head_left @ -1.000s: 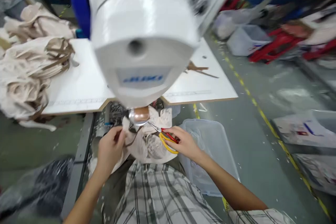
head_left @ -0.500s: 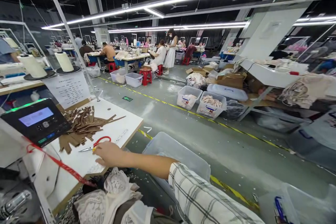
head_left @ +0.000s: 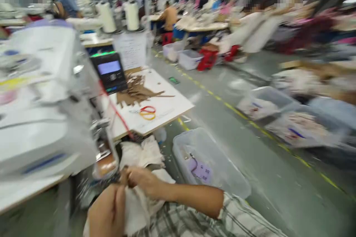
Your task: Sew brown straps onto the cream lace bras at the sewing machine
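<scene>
Low in the blurred view, close to the sewing machine (head_left: pixel 50 118), both my hands are closed on a cream bra (head_left: pixel 136 207). Its near part hangs under my left hand (head_left: pixel 107 209), whose fingers are pressed together. My right hand (head_left: pixel 147 183) pinches the upper edge, where a small brown part shows; the fingertips are smeared by motion. More pale fabric (head_left: pixel 143 152) lies just beyond my hands. On the white table extension (head_left: pixel 172 109) rest scissors (head_left: pixel 147 113) with red and yellow handles, beside a heap of brown fabric strips (head_left: pixel 137 92).
A control panel (head_left: pixel 109 68) with a lit screen stands behind the strips. A red ribbon (head_left: pixel 118 113) hangs across the table's left side. Right of the table, a clear plastic bin (head_left: pixel 217 163) sits on the floor. Other bins (head_left: pixel 300 126) line the aisle, and people work farther back.
The view has swung left and down. My right hand has left the scissors on the table and come back to the bra, where my left hand now also shows.
</scene>
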Tool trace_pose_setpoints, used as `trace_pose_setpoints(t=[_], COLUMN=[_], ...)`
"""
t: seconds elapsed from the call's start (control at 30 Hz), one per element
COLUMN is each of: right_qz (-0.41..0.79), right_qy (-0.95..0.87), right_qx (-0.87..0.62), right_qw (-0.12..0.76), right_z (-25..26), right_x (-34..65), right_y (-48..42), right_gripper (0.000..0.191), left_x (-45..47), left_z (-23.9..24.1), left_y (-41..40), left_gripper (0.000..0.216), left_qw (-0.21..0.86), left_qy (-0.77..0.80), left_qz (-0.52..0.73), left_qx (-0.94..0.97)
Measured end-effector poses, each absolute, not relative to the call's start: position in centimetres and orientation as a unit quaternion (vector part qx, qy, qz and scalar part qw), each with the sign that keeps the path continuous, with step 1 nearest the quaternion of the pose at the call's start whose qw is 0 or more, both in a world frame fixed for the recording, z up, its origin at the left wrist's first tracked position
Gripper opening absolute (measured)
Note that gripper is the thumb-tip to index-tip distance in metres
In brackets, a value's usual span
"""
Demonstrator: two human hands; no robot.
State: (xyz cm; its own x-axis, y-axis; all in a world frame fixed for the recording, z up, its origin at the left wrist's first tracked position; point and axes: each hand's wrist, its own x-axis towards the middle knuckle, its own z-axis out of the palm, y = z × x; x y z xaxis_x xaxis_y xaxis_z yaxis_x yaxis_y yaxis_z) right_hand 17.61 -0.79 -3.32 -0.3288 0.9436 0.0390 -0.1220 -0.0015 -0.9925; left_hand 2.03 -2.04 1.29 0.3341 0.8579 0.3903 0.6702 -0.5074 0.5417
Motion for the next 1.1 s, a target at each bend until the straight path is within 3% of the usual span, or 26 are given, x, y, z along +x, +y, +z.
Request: trace_pose_setpoints(t=[0.1, 0.23, 0.37, 0.53, 0.63, 0.97, 1.1], right_qz=[0.654, 0.631, 0.556, 0.516, 0.481, 0.393, 0.385], right_qy=[-0.448, -0.471, -0.545, -0.608, -0.643, -0.711, -0.715], right_qx=[-0.388, -0.411, -0.456, -0.45, -0.457, -0.462, -0.465], right_qw=[0.47, 0.46, 0.432, 0.401, 0.382, 0.356, 0.353], right_z=[-2.5, -1.2, -0.1, 0.2, 0.5, 1.3, 1.4], right_x=[16.7, 16.3, 16.5, 16.5, 16.5, 16.4, 16.2], right_y=[-0.3, 1.8, 4.7, 7.9, 9.1, 11.2, 11.5], right_gripper=[0.031, 0.027, 0.02, 0.014, 0.011, 0.006, 0.015], left_x=[1.4, 0.6, -1.3, -2.1, -2.0, -1.8, -1.8], left_z=[1.9, 1.8, 1.4, 0.9, 1.0, 1.8, 1.9], left_y=[-2.5, -1.7, -1.2, 0.7, 1.5, 2.5, 2.8], left_gripper=[0.04, 0.037, 0.019, 0.024, 0.025, 0.023, 0.021], left_qw=[0.231, 0.277, 0.197, -0.026, -0.092, -0.128, -0.123], left_qy=[0.543, 0.603, 0.605, 0.546, 0.539, 0.554, 0.55], left_qz=[0.325, 0.327, 0.32, 0.235, 0.214, 0.17, 0.18], left_qx=[0.739, 0.673, 0.702, 0.804, 0.809, 0.805, 0.806])
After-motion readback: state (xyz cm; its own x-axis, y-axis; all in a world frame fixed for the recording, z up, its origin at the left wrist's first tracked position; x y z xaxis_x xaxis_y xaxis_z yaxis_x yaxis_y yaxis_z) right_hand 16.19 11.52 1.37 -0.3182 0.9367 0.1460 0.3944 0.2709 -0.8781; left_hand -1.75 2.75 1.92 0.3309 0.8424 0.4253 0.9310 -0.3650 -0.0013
